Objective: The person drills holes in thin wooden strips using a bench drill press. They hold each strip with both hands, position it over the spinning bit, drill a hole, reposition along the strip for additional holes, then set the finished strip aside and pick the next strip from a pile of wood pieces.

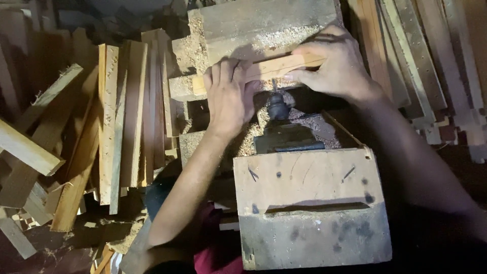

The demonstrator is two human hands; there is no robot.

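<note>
A short light wooden strip [269, 67] lies across a sawdust-covered work surface [253, 28]. My left hand [228, 96] presses down on the strip's left end, fingers curled over it. My right hand [335, 63] grips the strip's right end, thumb below and fingers on top. Just below the strip, between my hands, a dark round spindle [278, 105] sticks up from a dark metal base [286, 139]. Part of the strip is hidden under my hands.
A worn wooden box housing [309, 203] with a slot stands in front of the spindle. Several long wooden slats [127, 116] are stacked at the left, and more slats [421, 61] lie at the right. Sawdust and offcuts litter the floor at lower left.
</note>
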